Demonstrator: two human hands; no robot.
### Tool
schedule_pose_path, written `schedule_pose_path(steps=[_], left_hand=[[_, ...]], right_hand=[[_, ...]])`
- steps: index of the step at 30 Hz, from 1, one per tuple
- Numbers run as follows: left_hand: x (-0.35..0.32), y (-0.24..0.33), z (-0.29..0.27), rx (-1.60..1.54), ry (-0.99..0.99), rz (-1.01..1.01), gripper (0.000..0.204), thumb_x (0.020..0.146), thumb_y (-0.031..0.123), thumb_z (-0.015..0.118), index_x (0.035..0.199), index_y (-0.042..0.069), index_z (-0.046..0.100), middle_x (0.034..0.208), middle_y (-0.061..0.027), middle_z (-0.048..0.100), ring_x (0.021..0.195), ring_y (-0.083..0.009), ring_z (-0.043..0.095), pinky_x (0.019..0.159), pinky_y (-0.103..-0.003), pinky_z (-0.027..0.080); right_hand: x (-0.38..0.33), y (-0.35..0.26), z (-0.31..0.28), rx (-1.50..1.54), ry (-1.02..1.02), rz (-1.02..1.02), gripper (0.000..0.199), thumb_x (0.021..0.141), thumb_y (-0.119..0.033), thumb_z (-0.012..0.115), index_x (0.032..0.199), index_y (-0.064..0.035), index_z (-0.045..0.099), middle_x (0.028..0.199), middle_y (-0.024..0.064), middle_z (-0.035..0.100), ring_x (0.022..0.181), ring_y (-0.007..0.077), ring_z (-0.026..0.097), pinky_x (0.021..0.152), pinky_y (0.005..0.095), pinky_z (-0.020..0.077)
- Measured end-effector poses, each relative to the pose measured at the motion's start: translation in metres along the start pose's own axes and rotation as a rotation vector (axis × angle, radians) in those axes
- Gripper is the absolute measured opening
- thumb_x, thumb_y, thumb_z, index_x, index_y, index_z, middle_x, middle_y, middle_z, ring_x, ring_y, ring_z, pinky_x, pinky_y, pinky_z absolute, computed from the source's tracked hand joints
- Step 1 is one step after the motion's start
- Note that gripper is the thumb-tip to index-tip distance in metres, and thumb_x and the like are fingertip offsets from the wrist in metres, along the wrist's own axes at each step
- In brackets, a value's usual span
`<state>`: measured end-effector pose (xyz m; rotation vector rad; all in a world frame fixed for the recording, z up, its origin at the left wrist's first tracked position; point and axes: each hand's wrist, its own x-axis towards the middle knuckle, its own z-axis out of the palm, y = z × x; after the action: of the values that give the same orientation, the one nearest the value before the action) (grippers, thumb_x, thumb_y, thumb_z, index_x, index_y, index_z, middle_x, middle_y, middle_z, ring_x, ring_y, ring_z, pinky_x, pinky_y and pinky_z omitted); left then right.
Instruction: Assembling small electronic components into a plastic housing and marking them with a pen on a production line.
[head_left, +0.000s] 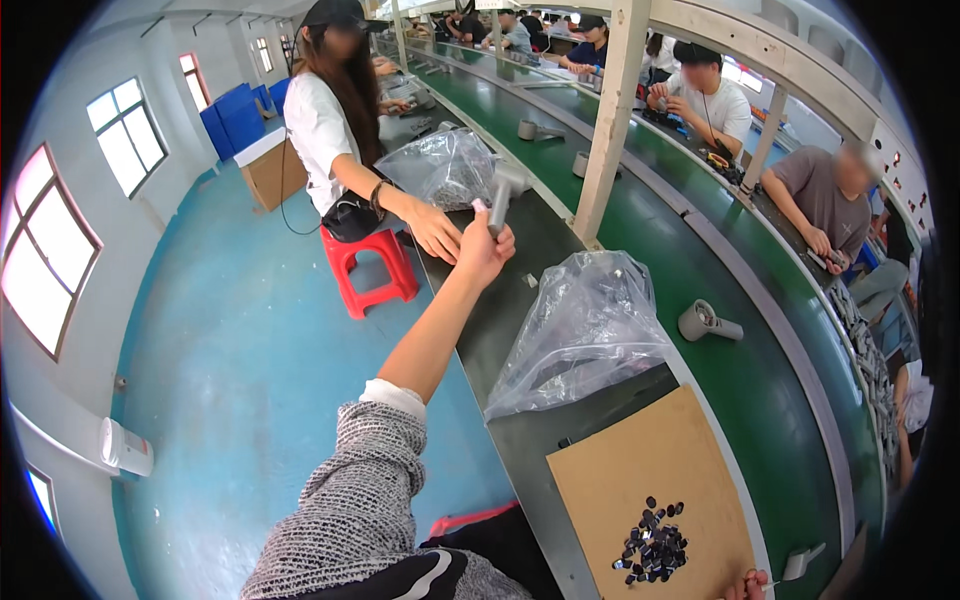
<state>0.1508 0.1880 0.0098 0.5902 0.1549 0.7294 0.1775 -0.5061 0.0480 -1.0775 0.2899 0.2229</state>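
Observation:
My left hand (484, 256) reaches far forward over the bench, closed around a grey hair dryer housing (499, 208) with a round head. Close beside it is the hand (434, 232) of a co-worker in a white top. At the lower right edge, only the fingers of my right hand (746, 586) show, pinched together; what they hold is too small to name. Left of them, a pile of small black parts (655, 548) lies on a brown cardboard sheet (610, 470). Just past those fingers lies a pale grey piece with a handle (803, 562).
A clear plastic bag (590, 330) lies on the dark bench beyond the cardboard, another bag (440, 165) farther off. The green conveyor (740, 375) carries a grey housing (708, 321). A white post (612, 120) rises beside the belt. A red stool (370, 270) stands left; people sit opposite.

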Motion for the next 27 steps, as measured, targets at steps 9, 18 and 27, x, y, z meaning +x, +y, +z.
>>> schedule_pose_path(steps=[9,18,27], left_hand=[[-0.064,-0.047,0.018,1.123,0.142,0.31,0.045,0.099,0.029,0.054,0.126,-0.007,0.052,0.076,-0.0033,0.061,0.057,-0.0075,0.056,0.05,-0.022,0.044],[-0.077,-0.051,0.01,0.914,0.038,0.205,0.044,0.094,0.015,0.062,0.126,-0.012,0.049,0.085,-0.0099,0.066,0.071,-0.0124,0.062,0.058,-0.026,0.052],[-0.078,-0.05,0.007,0.74,0.04,0.185,0.04,0.095,0.015,0.061,0.123,-0.011,0.051,0.09,-0.012,0.066,0.076,-0.0174,0.066,0.066,-0.028,0.057]], right_hand=[[0.005,0.004,-0.002,0.023,-0.021,0.066,0.006,0.087,-0.004,0.058,0.093,-0.0054,0.059,0.06,-0.0032,0.033,0.051,0.0081,0.031,0.046,0.0237,0.0325],[0.004,0.007,0.009,-0.024,0.034,0.061,0.005,0.087,-0.003,0.057,0.092,-0.0045,0.059,0.059,-0.0027,0.034,0.05,0.0081,0.032,0.045,0.0233,0.0335],[0.012,0.009,-0.005,-0.006,0.005,0.05,0.006,0.088,-0.003,0.056,0.092,-0.0034,0.059,0.058,-0.0021,0.034,0.05,0.0083,0.034,0.044,0.0235,0.0369]])
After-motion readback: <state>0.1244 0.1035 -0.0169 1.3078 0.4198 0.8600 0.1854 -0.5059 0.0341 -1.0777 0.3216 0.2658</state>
